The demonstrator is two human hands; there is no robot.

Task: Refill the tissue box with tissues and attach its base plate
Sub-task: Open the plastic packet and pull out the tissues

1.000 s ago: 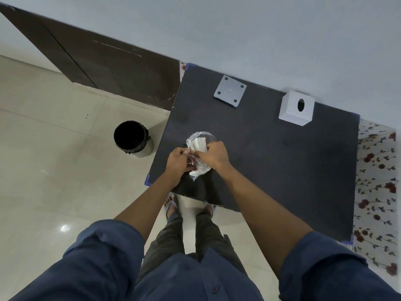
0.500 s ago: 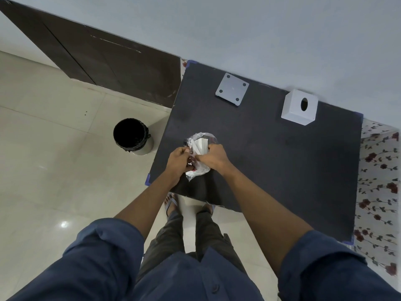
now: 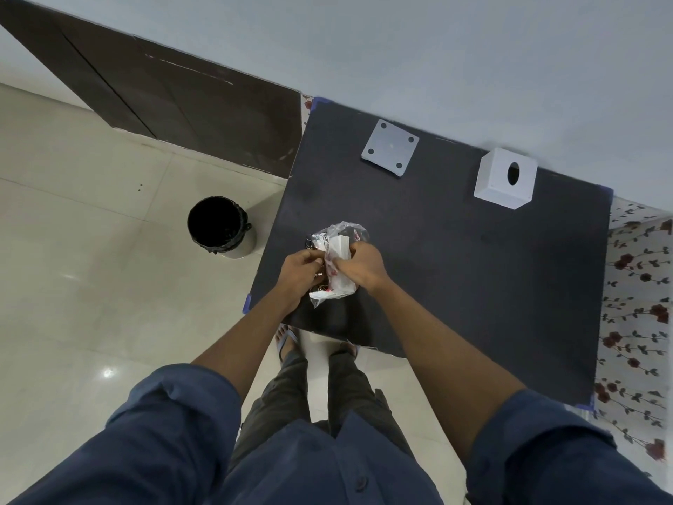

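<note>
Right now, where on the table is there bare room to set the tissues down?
Bare table lies right of the hands, below the box, and between plate and hands. It is crowded where both hands hold the tissue pack.

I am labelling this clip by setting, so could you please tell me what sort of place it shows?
Probably a room in a home: a glossy tiled floor, a dark wooden door, and a small bin beside a black table set against a plain wall, with rose-patterned cloth alongside.
</note>
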